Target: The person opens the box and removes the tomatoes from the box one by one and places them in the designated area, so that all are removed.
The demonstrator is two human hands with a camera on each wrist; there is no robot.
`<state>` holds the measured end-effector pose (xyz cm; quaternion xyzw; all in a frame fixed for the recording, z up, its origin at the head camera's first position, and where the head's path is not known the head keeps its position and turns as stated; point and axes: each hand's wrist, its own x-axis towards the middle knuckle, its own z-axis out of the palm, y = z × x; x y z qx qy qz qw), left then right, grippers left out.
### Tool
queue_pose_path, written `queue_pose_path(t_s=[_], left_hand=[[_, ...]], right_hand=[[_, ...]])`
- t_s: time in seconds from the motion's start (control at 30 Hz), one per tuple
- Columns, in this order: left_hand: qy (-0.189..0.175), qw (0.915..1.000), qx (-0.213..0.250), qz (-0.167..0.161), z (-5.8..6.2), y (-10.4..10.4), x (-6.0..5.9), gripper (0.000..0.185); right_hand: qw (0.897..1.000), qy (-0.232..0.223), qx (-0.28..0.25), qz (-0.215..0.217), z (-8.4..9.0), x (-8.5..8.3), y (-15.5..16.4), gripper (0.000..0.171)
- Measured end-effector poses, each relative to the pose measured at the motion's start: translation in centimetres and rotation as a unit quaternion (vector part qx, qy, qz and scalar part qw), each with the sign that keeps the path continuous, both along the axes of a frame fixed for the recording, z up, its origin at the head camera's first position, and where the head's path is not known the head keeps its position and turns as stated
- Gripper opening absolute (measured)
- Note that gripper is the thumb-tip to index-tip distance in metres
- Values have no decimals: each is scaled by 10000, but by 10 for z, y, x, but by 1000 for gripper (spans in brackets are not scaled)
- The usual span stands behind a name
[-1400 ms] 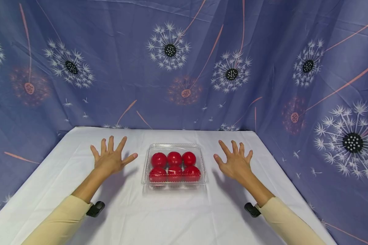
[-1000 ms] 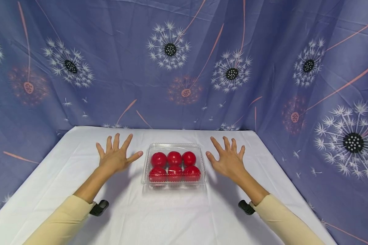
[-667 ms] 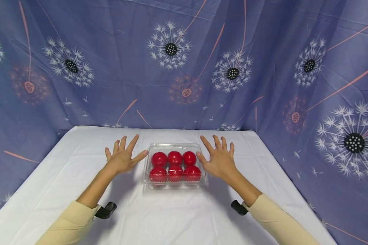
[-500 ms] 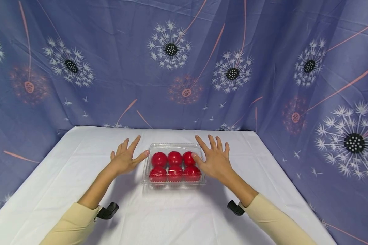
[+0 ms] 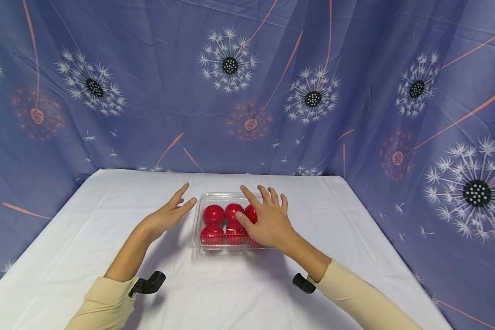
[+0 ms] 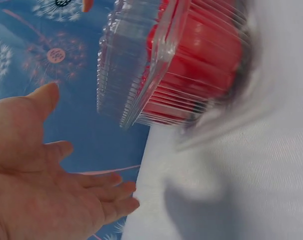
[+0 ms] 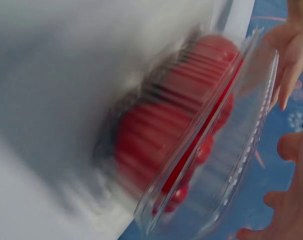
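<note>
A clear plastic clamshell container (image 5: 196, 227) holding several red tomatoes (image 5: 213, 214) stands on the white cloth. In the right wrist view its ribbed base and flared clear lid (image 7: 241, 165) show from the side. My right hand (image 5: 270, 222) hovers over the container's right part with fingers spread and bent slightly, hiding some tomatoes. No contact is visible there. My left hand (image 5: 165, 220) is just left of the container, thumb and index apart; the left wrist view shows its palm (image 6: 46, 190) with a gap to the container. Both hands hold nothing.
The white-covered table (image 5: 210, 298) has a blue dandelion-patterned curtain (image 5: 156, 91) behind it and along its right side. Dark wrist cameras sit under both sleeves, the left camera (image 5: 148, 283) and the right camera (image 5: 304, 283).
Both hands moved inward. The right hand went left from beside the container to over its right part; the left hand came right and turned onto its side. The container stayed put.
</note>
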<state>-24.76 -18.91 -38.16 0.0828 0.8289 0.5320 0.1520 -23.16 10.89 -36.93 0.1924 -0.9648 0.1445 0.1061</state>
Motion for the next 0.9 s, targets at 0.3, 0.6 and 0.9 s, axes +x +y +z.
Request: queue_pose_path(t_s=[0.3, 0.6, 0.9], left_hand=[[-472, 9876, 1491, -139, -14, -8, -6, 82], [-573, 9766, 2073, -13, -26, -11, -9, 82], [-566, 9698, 2369, -126, -36, -14, -12, 80]], right_hand=[[9995, 1, 1, 316, -1, 6, -23, 71], [9983, -92, 95, 568, 0, 14, -45, 71], [9969, -121, 202, 752, -7, 18, -61, 72]])
